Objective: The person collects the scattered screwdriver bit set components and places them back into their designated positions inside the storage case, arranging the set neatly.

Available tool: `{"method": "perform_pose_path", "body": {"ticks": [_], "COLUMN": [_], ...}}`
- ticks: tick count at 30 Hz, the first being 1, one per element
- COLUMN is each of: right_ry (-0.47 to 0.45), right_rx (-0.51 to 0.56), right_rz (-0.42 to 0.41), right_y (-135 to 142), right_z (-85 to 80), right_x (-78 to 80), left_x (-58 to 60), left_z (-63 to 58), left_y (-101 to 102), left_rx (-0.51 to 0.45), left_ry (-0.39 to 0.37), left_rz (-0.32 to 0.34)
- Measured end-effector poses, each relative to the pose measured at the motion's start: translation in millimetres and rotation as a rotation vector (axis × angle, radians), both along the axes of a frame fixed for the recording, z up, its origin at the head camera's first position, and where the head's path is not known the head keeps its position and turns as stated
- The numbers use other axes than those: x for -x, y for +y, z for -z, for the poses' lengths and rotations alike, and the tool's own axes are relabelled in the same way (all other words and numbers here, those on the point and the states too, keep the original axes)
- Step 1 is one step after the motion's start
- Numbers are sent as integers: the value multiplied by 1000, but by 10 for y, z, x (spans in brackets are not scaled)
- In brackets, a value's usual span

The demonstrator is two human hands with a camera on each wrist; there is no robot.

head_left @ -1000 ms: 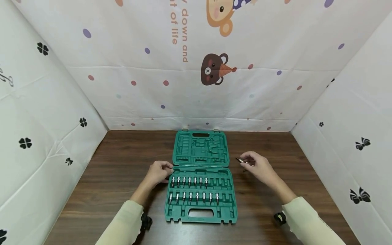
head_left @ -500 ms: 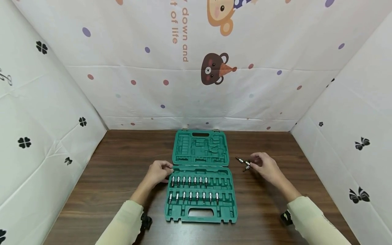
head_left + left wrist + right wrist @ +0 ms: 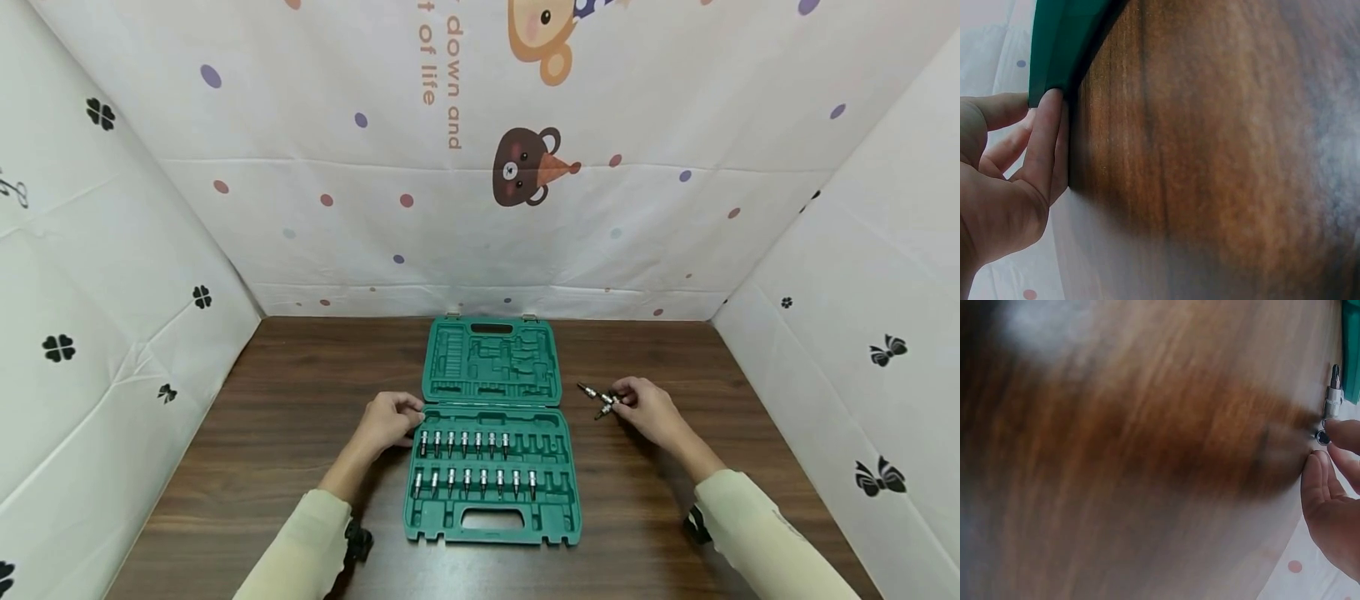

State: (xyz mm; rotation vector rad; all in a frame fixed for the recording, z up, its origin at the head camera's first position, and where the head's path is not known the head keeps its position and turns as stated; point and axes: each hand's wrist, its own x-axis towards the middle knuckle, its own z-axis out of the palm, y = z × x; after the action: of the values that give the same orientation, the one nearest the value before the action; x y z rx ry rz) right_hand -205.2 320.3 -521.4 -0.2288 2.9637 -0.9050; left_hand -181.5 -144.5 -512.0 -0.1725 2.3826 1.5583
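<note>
An open green plastic tool case [image 3: 492, 479] lies on the wooden table, its lower half holding two rows of silver bit sockets [image 3: 467, 481]. My left hand [image 3: 387, 423] pinches the case's left edge near the hinge; the left wrist view shows fingers [image 3: 1044, 144] against the green corner [image 3: 1054, 56]. Right of the case, a few loose bit sockets [image 3: 588, 391] lie close together on the table. My right hand [image 3: 651, 410] has its fingertips around one of them. In the right wrist view, the round end of a bit socket [image 3: 1322, 437] shows between the fingertips, beside another bit socket [image 3: 1333, 400].
The case lid [image 3: 492, 362] lies folded back toward the rear wall cloth [image 3: 337, 242], with moulded recesses inside. At the right end of both rows, several slots [image 3: 551, 482] hold no bits. Patterned white cloth also stands along both sides of the table [image 3: 300, 375].
My right hand drew back to the right from the loose bit sockets, uncovering them, then came back slightly left and took hold of one. My left hand stays on the case edge.
</note>
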Motion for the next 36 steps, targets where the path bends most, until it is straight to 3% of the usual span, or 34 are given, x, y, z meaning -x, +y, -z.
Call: {"method": "perform_pose_path", "body": {"ticks": [24,36], "right_ry": [-13,-19], "right_rx": [-77,-44], "right_rz": [36,90], "right_y": [-49,-10], "right_z": [-40,-18], "right_x": [58,0], "left_x": [14,10], "left_z": [21,39], "left_y": [-23,-13], "left_rx": [4,3], "left_ry": [12,22], "left_rz": [-9,4]}}
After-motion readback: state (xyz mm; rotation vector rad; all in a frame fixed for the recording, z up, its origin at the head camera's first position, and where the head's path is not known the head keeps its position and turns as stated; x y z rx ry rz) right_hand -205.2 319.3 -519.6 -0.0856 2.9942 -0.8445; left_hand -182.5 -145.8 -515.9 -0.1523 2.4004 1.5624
